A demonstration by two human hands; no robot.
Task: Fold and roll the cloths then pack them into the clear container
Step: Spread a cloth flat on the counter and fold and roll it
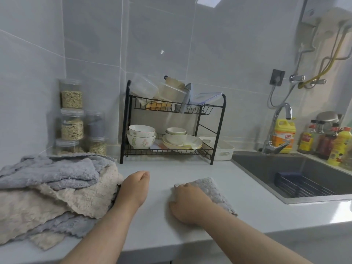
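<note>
A pile of grey and beige fluffy cloths (53, 189) lies on the left of the white counter (247, 206). My left hand (134, 188) rests on the counter beside the pile, fingers curled, its side touching the beige cloth. My right hand (187, 201) presses down on a folded grey cloth (211, 189) in the middle of the counter, fingers curled over its left edge. Clear plastic containers (144, 88) sit tilted on the top shelf of the black rack (171, 126), one with a blue-trimmed lid (206, 98).
The rack's lower shelf holds bowls (142, 136) and plates. Stacked jars (72, 119) stand in the left corner. A white tray (222, 149) sits beside the rack. A dark sink (297, 176) with a tap (278, 128) and bottles (283, 135) is at the right.
</note>
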